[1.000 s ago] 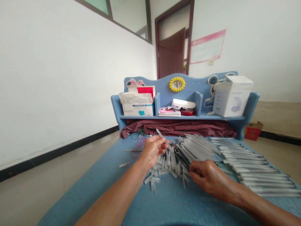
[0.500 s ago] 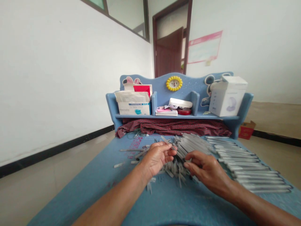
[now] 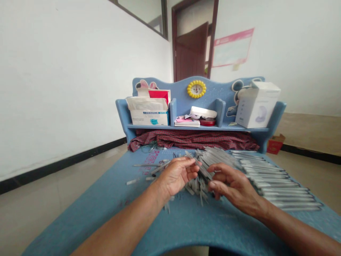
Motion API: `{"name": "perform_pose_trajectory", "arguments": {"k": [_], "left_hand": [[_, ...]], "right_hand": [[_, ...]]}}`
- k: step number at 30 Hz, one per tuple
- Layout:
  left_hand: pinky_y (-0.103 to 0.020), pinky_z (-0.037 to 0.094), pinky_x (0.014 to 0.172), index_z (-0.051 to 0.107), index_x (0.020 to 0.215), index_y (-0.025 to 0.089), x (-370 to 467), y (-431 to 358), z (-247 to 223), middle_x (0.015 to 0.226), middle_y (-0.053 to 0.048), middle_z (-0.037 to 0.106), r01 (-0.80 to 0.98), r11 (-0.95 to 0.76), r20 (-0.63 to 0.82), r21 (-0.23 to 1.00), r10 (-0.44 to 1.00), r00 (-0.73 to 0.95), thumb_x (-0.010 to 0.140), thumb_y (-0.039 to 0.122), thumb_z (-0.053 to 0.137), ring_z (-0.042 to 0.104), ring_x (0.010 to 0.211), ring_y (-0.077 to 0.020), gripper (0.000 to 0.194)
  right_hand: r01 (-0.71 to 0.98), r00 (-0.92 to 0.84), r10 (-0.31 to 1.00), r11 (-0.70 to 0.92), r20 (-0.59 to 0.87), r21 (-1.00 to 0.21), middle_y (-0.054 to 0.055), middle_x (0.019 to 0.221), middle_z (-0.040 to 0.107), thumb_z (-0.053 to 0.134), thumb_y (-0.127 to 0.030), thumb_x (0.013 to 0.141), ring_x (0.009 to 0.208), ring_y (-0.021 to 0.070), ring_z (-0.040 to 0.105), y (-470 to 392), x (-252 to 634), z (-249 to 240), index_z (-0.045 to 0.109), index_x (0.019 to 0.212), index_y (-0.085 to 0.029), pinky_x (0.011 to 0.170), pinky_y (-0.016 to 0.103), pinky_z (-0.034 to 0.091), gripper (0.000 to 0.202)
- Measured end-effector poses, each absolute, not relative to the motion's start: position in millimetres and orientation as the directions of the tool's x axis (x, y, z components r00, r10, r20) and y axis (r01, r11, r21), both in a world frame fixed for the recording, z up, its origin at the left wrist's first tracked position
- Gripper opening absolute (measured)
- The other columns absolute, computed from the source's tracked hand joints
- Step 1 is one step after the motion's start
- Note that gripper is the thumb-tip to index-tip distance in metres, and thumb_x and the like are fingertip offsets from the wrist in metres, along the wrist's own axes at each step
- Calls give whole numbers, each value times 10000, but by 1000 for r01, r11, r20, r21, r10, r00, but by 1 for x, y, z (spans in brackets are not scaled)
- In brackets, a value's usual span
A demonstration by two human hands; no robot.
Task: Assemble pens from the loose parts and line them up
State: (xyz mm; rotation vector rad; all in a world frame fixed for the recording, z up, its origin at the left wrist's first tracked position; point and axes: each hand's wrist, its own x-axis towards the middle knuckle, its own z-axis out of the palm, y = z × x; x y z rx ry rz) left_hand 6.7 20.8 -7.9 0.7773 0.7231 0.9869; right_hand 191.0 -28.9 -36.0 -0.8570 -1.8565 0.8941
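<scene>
Over the middle of the blue desk, my left hand (image 3: 182, 174) pinches a thin translucent pen tube (image 3: 189, 155) between thumb and fingers. Close on its right, my right hand (image 3: 226, 181) has its thumb and fingers apart, with nothing clearly held. Beneath and between the hands lies a loose heap of small clear pieces, perhaps pen caps (image 3: 192, 187). Behind them is a pile of translucent pen barrels (image 3: 217, 156). A row of pens with dark ends (image 3: 274, 179) lies side by side at the right.
The blue desk (image 3: 106, 199) has a raised shelf (image 3: 197, 128) at its back, holding a mask box (image 3: 150, 118), a red round tin (image 3: 207, 122) and a white box (image 3: 257, 106). Checked cloth (image 3: 191, 139) is bunched under the shelf. A few loose pieces lie left of my left hand.
The fingers of my right hand have opened somewhat. My left hand keeps its pinch on the tube. The whole view has shifted slightly, showing more of the desk's front edge.
</scene>
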Motion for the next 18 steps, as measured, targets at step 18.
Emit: {"name": "perform_pose_trajectory", "arguments": {"k": [18], "left_hand": [[-173,487,383,625,699,89,16,12,-3,620,-66,690,-351,434,-248,830,850,465,828,70,522,662,512,-138,167]], "right_hand": [[180,-354,823,526,444,-831,-34,536,546,636,-344,804,431,84,499,-24,196,-23,601,950,-133,432,200,406,259]]}}
